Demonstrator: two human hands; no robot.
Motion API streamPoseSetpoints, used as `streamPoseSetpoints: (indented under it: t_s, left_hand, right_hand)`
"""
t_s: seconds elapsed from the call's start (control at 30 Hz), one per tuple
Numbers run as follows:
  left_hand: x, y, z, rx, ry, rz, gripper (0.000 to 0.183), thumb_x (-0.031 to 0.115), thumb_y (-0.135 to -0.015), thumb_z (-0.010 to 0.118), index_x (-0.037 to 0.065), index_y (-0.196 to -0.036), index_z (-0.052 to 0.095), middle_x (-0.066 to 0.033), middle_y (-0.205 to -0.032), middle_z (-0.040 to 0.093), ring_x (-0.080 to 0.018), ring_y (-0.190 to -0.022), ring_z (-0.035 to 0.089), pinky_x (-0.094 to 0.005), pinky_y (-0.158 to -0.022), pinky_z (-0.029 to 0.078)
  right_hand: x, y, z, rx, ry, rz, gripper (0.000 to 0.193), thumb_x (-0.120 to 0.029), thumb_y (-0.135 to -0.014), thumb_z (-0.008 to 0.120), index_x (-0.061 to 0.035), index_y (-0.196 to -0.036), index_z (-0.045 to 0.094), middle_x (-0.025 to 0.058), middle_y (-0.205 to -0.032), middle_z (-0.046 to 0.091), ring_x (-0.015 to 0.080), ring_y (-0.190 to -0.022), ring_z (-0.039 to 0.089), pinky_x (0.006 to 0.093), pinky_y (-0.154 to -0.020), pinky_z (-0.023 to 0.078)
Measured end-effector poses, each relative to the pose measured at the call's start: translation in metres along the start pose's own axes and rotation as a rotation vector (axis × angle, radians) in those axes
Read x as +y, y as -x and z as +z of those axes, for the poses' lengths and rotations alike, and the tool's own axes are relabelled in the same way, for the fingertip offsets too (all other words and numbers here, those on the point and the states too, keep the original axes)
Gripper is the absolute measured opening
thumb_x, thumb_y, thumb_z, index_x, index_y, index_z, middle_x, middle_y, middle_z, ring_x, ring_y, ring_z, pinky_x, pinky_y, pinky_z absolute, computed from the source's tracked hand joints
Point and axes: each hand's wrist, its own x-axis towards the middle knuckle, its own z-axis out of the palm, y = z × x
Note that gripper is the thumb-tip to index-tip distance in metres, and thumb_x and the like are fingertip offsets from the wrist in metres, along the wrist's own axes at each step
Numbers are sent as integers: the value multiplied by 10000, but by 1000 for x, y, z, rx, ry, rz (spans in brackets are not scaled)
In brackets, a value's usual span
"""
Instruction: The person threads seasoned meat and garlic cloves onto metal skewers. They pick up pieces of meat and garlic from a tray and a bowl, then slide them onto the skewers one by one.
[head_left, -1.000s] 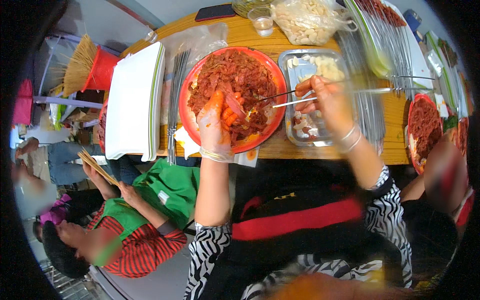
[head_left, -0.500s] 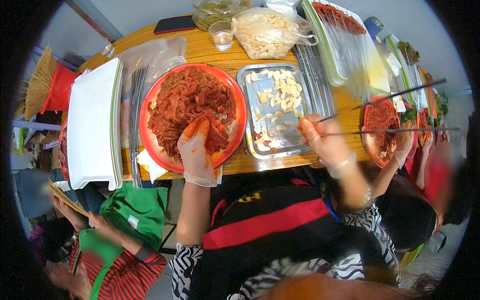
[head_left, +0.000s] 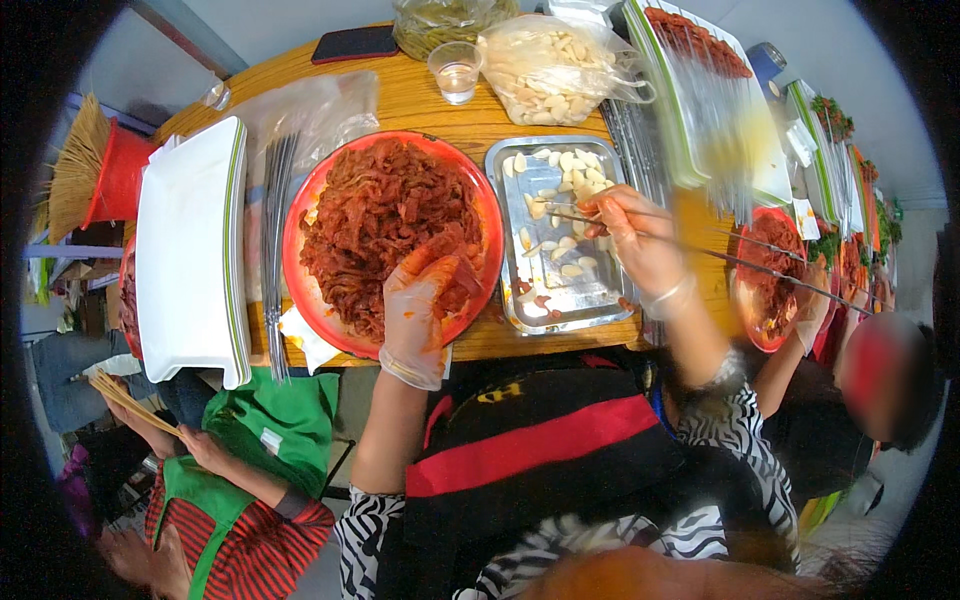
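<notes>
"Skewers (head_left: 750, 265), where now?"
"Right hand (head_left: 640, 240) swings them leftward over the metal tray (head_left: 590, 295), fingers closed round them, tips near the garlic (head_left: 570, 270); touching, I can't tell."
"And the left hand (head_left: 415, 315)?"
"Fingers narrowed around a meat strip (head_left: 467, 280) over the red plate (head_left: 294, 245). Work seems centred on garlic now."

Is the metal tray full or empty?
Neither: the tray is partly filled. Garlic lies scattered in it, with bare metal showing between pieces.

Pale blue-grey wall (head_left: 270, 25), yellow wood-grain table (head_left: 405, 92), lilac frame (head_left: 65, 250) at left
</notes>
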Motion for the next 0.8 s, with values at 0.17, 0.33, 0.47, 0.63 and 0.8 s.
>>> streamPoseSetpoints:
  t_s: [0.17,0.33,0.47,0.63,0.8]
  left_hand:
    - [2,-2,3,-21,70,-17,370,46,-854,538,-38,-1213,506,-198,-1063,621,-275,-936,636,-352,-814,531]
    - [-11,-12,5,4,8,-30,366,35,-841,556,-30,-1199,519,-179,-1044,632,-246,-908,643,-314,-766,535]
    - [-22,-16,6,-68,30,-13,379,5,-822,574,-17,-1197,522,-151,-1018,640,-212,-871,643,-290,-734,531]
    - [-20,-11,25,-151,-8,-90,443,-39,-802,594,-21,-1233,496,-127,-1057,624,-190,-885,623,-294,-748,523]
    - [-22,-6,37,-192,-100,-93,456,-27,-805,591,-18,-1250,488,-126,-1044,625,-198,-908,621,-303,-786,515]
  right_hand:
    - [7,-14,6,-53,-123,150,227,-95,-948,472,79,-919,616,125,-919,602,156,-725,624,240,-650,521]
    - [16,-8,-1,45,-190,214,275,-171,-968,444,54,-924,596,112,-851,619,169,-693,630,256,-641,524]
    - [17,1,-6,244,-335,332,330,-231,-970,446,49,-877,593,113,-796,626,173,-632,632,262,-587,527]
    - [-25,12,-3,241,-402,237,376,-263,-972,435,53,-853,600,128,-755,622,180,-595,635,261,-566,532]
    - [-49,23,13,144,-484,198,285,-114,-955,452,101,-841,599,181,-837,615,216,-710,624,274,-619,574]
